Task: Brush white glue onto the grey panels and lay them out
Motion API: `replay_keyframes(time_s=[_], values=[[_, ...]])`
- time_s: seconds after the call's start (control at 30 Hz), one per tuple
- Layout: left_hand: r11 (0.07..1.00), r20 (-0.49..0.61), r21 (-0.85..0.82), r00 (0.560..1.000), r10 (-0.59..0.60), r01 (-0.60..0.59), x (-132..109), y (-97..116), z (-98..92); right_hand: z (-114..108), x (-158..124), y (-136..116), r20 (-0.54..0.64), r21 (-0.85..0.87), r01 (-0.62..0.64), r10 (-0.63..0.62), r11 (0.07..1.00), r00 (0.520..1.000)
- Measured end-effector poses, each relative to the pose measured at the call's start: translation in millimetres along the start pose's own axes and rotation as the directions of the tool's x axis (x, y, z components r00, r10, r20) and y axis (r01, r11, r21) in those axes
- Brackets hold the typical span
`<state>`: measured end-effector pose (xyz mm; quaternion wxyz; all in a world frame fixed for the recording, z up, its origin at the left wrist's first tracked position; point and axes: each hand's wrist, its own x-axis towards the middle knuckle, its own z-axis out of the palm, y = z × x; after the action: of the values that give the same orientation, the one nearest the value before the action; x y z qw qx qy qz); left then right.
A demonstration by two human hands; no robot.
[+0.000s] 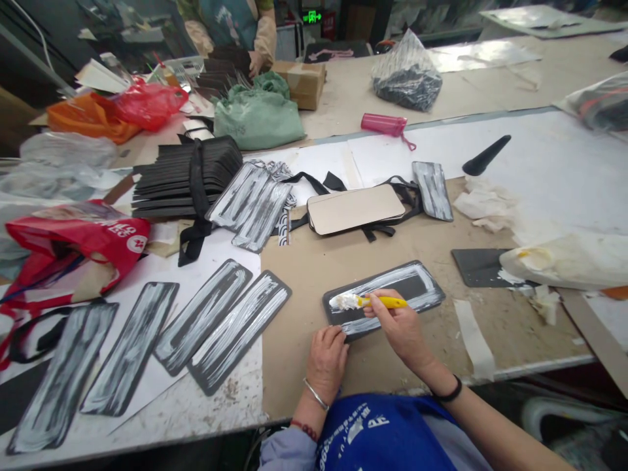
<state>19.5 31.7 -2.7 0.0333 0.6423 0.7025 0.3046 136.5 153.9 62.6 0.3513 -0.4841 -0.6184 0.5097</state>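
In my right hand [400, 327] is a yellow-handled brush [387, 302], its bristles loaded with white paste and touching the left part of a dark rectangular panel [405, 288]. White strokes run round the panel's border, while its middle is still dark. My left hand [328, 356] rests at the panel's lower left corner with its fingers close together; whether they grip the edge is hard to tell. To the left lie several dark panels [240, 330] streaked with white. Behind the brushed panel sits a beige panel [356, 209] on black straps.
A stack of dark panels [171, 180] stands at the back left, near red bags [73, 242] and a green bag [260, 118]. A paste-smeared bag [569, 261] lies right on a dark board. Across the table, a person [230, 33] handles dark pieces.
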Motion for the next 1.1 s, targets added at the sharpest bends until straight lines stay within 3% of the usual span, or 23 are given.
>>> replay_keyframes(time_s=[0.1, 0.27, 0.43, 0.53, 0.6, 0.73, 0.87, 0.97, 1.1], values=[[0.999, -0.03, 0.032, 0.999, 0.012, -0.011, -0.2, 1.4, 1.6, -2.3, 4.7, 6.4, -0.023, 0.024, -0.041, 0.042, 0.999, 0.999], [0.999, -0.073, 0.041, 0.997, 0.017, -0.014, -1.8, 0.7, 5.1, -30.3, -5.4, 7.7, -0.102, -0.194, 0.057, -0.078, 0.979, 0.992], [0.997, -0.079, 0.048, 0.994, 0.07, -0.066, -2.8, -2.4, 5.0, -9.9, -28.5, 5.7, 0.019, -0.103, 0.067, -0.065, 0.992, 0.998], [0.994, -0.074, 0.075, 0.994, 0.081, -0.075, -3.2, -2.6, 4.2, -8.8, -26.1, 14.5, 0.017, -0.09, 0.04, -0.039, 0.995, 0.999], [0.992, -0.075, 0.099, 0.994, 0.085, -0.078, -3.5, -2.3, 4.1, -28.3, -15.5, 22.1, -0.062, -0.136, 0.02, -0.028, 0.99, 0.998], [0.988, -0.082, 0.122, 0.991, 0.106, -0.096, -3.4, -2.2, 4.6, -96.3, 13.5, 35.0, -0.282, -0.27, -0.034, -0.045, 0.962, 0.958], [0.986, -0.087, 0.125, 0.989, 0.119, -0.107, -2.6, -2.5, 4.3, -150.1, 32.8, 37.9, -0.39, -0.407, -0.078, -0.096, 0.91, 0.916], [0.986, -0.094, 0.122, 0.987, 0.127, -0.115, -2.3, -1.8, 3.8, -156.3, 32.1, 34.2, -0.326, -0.581, 0.049, -0.288, 0.812, 0.901], [0.983, -0.095, 0.134, 0.985, 0.141, -0.128, -3.8, -0.7, 5.0, -113.5, 3.9, 25.8, -0.035, -0.657, 0.332, -0.467, 0.677, 0.883]])
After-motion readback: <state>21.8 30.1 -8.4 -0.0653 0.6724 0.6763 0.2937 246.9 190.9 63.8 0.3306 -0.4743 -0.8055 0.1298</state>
